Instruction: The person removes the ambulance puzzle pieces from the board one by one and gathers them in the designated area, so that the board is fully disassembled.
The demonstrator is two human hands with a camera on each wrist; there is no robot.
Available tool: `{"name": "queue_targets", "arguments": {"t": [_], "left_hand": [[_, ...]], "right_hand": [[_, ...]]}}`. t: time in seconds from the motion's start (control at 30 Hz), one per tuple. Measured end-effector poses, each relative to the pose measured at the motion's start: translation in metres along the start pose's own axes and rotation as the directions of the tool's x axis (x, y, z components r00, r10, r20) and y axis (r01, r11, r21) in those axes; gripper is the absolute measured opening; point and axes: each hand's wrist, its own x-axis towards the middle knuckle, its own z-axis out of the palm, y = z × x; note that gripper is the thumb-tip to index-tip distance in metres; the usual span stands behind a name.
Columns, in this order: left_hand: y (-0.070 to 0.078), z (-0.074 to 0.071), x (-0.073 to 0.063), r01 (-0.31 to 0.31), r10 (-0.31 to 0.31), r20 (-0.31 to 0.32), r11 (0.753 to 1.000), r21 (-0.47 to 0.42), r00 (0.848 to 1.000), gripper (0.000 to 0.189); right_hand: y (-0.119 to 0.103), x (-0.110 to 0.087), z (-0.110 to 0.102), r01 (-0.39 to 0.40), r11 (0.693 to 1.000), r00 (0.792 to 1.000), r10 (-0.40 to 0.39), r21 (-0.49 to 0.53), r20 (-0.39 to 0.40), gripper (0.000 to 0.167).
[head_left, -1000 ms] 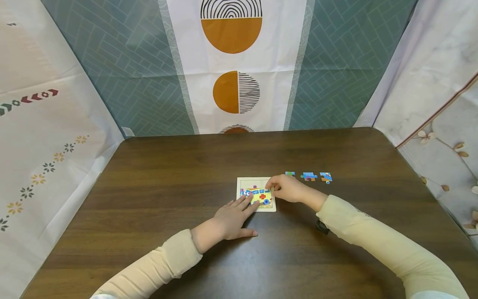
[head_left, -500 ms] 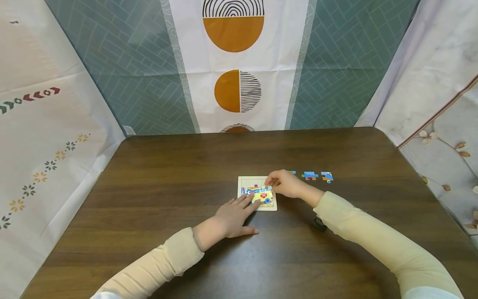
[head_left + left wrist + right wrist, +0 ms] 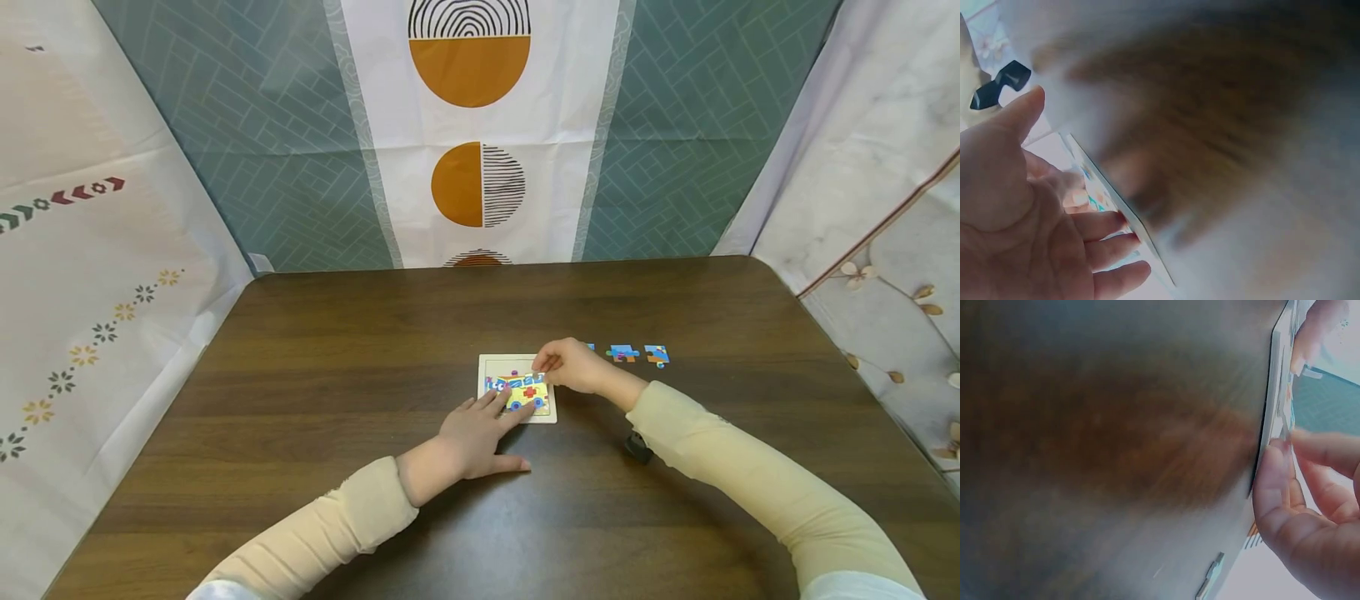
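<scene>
The table (image 3: 360, 358) under the left hand (image 3: 474, 442) and the right hand (image 3: 573, 367) looks like brown wood. It is smooth and a bit shiny, with a pale glow between the two arms. The tray (image 3: 481, 387) by the fingers looks like light wood, plain and not shiny. The puzzle picture (image 3: 528, 392) in it has a smooth printed top, and so do the loose pieces (image 3: 622, 353) past the right hand. Both sleeves (image 3: 735, 475) are soft cloth, dull and wrinkly. The black thing (image 3: 638, 447) by the right wrist looks like smooth, hard plastic. Far past the hands hangs a printed cloth (image 3: 558, 100) — flat, with fold lines.
</scene>
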Motion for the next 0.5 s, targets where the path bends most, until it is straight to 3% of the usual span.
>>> {"name": "queue_targets", "arguments": {"t": [0.2, 0.5], "left_hand": [[0.0057, -0.0013, 0.0002, 0.021, -0.021, -0.005, 0.998, 0.06, 1.0, 0.072], [0.006, 0.0006, 0.0024, 0.028, -0.028, -0.005, 0.998, 0.049, 1.0, 0.072]], "right_hand": [[0.0022, 0.0026, -0.0001, -0.056, 0.998, 0.998, 0.055, 0.025, 0.03, 0.012], [0.001, 0.0049, -0.0034, -0.155, 0.975, 0.988, 0.148, 0.159, 0.053, 0.014]]}}
